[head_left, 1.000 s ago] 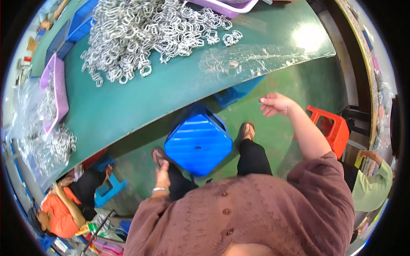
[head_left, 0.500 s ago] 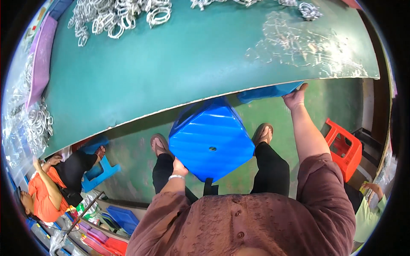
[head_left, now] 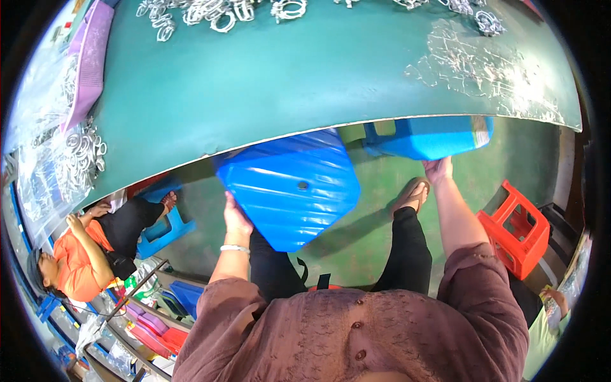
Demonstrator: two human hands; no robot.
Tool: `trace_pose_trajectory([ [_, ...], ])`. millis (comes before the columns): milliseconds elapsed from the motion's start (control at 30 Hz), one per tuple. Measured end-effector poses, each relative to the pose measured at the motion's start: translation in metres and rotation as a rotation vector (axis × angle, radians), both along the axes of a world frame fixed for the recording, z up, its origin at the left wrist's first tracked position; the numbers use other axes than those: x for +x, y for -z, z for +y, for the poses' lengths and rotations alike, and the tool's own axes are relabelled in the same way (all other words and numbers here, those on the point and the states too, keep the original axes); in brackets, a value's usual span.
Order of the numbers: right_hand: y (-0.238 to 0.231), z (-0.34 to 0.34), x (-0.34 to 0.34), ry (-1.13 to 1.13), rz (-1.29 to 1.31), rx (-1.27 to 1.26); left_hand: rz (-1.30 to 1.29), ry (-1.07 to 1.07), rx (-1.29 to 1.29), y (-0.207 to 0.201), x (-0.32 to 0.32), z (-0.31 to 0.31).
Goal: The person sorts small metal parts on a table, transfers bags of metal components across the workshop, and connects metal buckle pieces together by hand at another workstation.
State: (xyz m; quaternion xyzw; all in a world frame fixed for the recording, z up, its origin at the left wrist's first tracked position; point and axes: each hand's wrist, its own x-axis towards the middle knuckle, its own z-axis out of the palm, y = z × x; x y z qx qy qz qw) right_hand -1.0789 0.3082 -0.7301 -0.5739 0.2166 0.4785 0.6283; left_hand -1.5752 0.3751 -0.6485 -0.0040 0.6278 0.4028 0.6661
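A dark blue plastic stool [head_left: 299, 197] with a ridged top and a small hole in its middle is tilted in front of me, its far part under the table edge. My left hand [head_left: 237, 219] grips its near left edge, thumb up along the side. Partly under the table at the right is a lighter blue plastic stool [head_left: 436, 140] with a pale patch on its side. My right hand [head_left: 438, 170] grips its near edge from below; part of those fingers is hidden behind it.
The green table [head_left: 267, 83] bears several metal rings [head_left: 223, 16], a purple basket [head_left: 89, 63] and clear bags at the left. A red stool [head_left: 517, 229] stands at the right. A person in orange [head_left: 86, 258] sits at the left, near shelves; another person's green sleeve [head_left: 544, 331] is at the right.
The dark blue stool has shifted left and away from me with my left hand. The lighter blue stool has come further out from under the table at my right hand.
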Motion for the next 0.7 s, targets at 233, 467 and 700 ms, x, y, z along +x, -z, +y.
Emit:
trace_pose_trajectory([
  [233, 0.009, -0.145, -0.106, 0.034, 0.213, -0.004, 0.06, -0.212, 0.15, -0.063, -0.064, 0.015],
  [467, -0.08, -0.179, -0.09, -0.731, -0.259, -0.829, 0.122, -0.471, 0.119, -0.088, -0.095, 0.014],
  [700, -0.089, -0.012, -0.047, -1.188, -1.415, -0.239, 0.129, -0.46, 0.155, -0.077, -0.103, 0.021],
])
